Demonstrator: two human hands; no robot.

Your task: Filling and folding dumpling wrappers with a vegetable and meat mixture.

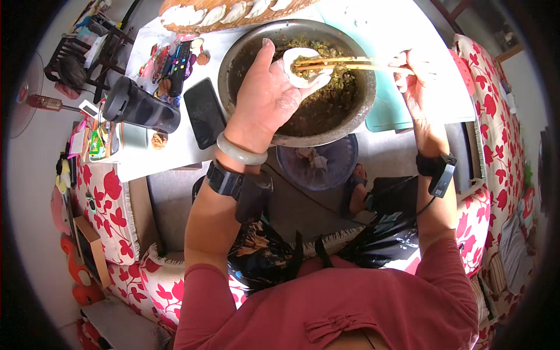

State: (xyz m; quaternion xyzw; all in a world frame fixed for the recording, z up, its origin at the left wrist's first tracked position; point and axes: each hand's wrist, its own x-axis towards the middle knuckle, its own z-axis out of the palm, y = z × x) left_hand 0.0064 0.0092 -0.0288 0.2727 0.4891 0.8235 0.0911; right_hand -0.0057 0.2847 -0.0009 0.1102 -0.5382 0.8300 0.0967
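Observation:
My left hand (pixel 264 93), dusted with flour, holds a round white dumpling wrapper (pixel 290 57) over the large metal bowl (pixel 371 90). The thumb stands up apart from the wrapper, which rests on the fingers. My right hand (pixel 415 74) grips a pair of wooden chopsticks (pixel 361 63), their tips on a small lump of green filling (pixel 301 67) in the wrapper. More chopped filling (pixel 341 93) lines the bowl below. Bright sunlight washes out part of my right hand.
Shaped dumplings (pixel 213 16) lie on a wooden board (pixel 245 27) at the far side. Left of the bowl are a phone (pixel 204 112), a dark tumbler (pixel 142 105) and a remote (pixel 179 69). A turquoise mat (pixel 389 105) is on the right; a bin (pixel 318 166) stands below the table edge.

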